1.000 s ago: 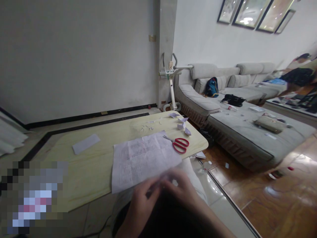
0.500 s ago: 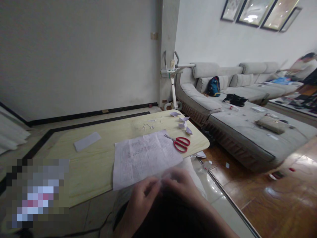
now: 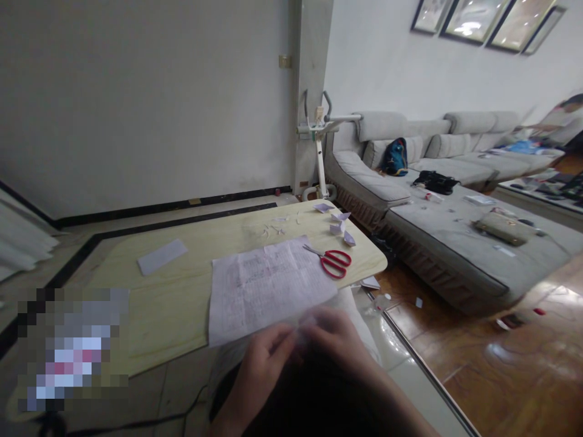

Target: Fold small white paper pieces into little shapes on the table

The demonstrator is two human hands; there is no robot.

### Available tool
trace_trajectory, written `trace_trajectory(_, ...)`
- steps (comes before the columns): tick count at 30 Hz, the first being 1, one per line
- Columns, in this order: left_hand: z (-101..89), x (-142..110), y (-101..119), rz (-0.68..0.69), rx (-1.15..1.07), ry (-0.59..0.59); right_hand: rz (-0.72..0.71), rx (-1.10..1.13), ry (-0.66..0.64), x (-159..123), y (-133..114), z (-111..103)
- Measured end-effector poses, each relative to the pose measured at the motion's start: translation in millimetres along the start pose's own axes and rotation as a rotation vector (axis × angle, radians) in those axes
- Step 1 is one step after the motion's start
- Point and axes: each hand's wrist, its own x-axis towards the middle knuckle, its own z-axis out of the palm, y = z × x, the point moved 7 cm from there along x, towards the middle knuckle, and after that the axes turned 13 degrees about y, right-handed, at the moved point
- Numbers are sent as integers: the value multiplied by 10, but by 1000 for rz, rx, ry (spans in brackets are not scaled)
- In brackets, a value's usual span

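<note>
My left hand [image 3: 259, 364] and my right hand [image 3: 334, 337] meet low in the view, fingers pinched together on a small pale piece of paper [image 3: 304, 323] between them. Just beyond them a large creased sheet with faint printing [image 3: 266, 285] lies on the pale wooden table [image 3: 182, 285] and overhangs its near edge. Red-handled scissors [image 3: 334, 263] rest to the right of the sheet. Small folded paper pieces [image 3: 339, 226] sit at the table's far right corner.
A white paper strip [image 3: 163, 256] lies on the table's left part, with tiny scraps [image 3: 273, 229] further back. A grey sofa [image 3: 437, 224] with a backpack [image 3: 394, 156] and bags fills the right. A white stand [image 3: 319, 139] is by the wall. A person shows at far right.
The view has drifted slightly. My hands stay together at the near table edge, fingers working the small paper; nothing on the table has moved.
</note>
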Motion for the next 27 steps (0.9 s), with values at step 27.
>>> trace_trajectory(27,158,-38,-84,-7,-71,-114,83,167,33,-2,77,48)
